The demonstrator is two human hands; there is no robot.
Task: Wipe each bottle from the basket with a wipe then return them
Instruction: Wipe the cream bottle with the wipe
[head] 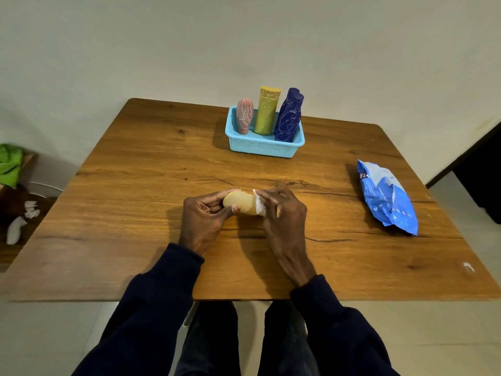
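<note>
A tan bottle [241,202] lies horizontal at frame centre, a white wipe [259,206] against its right end, while a pink bottle [244,115], yellow bottle [267,111] and two dark blue bottles [288,115] stand in the blue basket [260,149] above

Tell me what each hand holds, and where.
The left hand grips the tan plastic bottle by one end; right hand holds a white wipe around the other end.

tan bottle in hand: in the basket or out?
Out. The left hand holds the tan bottle sideways over the table, the right hand presses a wipe on it; the basket stands farther back.
</note>
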